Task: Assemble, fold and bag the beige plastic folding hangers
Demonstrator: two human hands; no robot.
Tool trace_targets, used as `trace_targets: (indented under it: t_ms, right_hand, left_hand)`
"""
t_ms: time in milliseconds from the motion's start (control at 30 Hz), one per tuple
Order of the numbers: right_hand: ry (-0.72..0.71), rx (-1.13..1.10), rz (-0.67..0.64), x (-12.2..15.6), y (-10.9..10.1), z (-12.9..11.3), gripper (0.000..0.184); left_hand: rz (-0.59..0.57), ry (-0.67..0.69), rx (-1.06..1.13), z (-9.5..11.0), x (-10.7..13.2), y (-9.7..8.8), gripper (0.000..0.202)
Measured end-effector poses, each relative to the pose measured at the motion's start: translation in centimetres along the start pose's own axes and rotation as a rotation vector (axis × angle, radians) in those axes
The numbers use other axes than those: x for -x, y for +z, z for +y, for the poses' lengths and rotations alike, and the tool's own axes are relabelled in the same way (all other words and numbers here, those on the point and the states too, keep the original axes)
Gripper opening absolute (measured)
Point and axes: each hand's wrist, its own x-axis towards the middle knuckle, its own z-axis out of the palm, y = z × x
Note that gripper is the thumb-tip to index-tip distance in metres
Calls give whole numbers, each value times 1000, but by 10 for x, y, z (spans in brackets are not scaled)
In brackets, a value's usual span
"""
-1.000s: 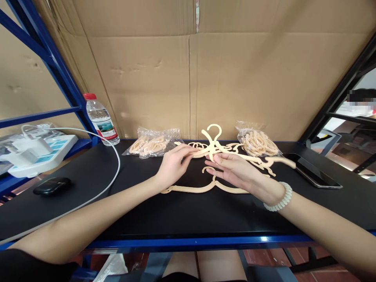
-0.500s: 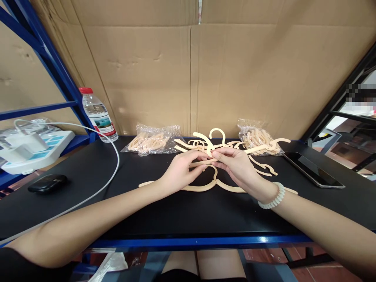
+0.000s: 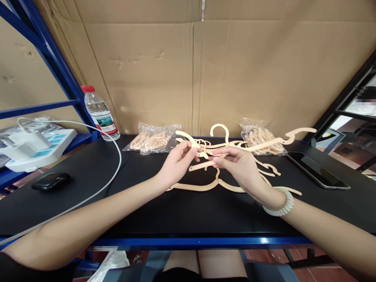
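Observation:
My left hand [image 3: 175,166] pinches a cream-coloured hanger piece [image 3: 185,136], whose curved end rises above the fingertips. My right hand [image 3: 245,170] is closed on a hanger part of the same colour [image 3: 202,165]; a strip with a small hole at its end sticks out to the left of the fingers. A long wavy hanger arm [image 3: 268,146] runs up and right from behind that hand; whether it joins the held strip is hidden. Below both hands a hanger [image 3: 199,188] lies on the black table.
More hangers, one with an upright-looking hook [image 3: 226,131], lie behind my hands. Clear bags of hanger parts [image 3: 152,141] [image 3: 261,139] stand at the back. Around them are a water bottle [image 3: 101,115], a phone [image 3: 319,170], a black case [image 3: 50,181] and a white cable [image 3: 120,158].
My hands have drawn slightly apart. The curved piece has moved left with my left hand, the strip's holed end now shows, and the wavy arm reaches farther right.

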Motion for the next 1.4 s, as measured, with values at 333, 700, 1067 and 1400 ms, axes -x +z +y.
trace_targets:
  t_ms: [333, 700, 1067, 1400]
  right_hand:
    - [-34, -8, 69, 0, -15, -1, 31]
    - [-132, -8, 21, 2, -20, 1, 44]
    - [-177, 6, -3, 6, -17, 3, 40]
    - [-225, 9, -4, 10, -12, 7, 34]
  left_hand:
    - [20, -155, 257, -10, -1, -20, 8]
    - [-87, -264, 323, -7, -1, -23, 28]
    - [-139, -342, 352, -7, -1, -20, 15]
    - [-261, -401, 413, -10, 0, -22, 23]
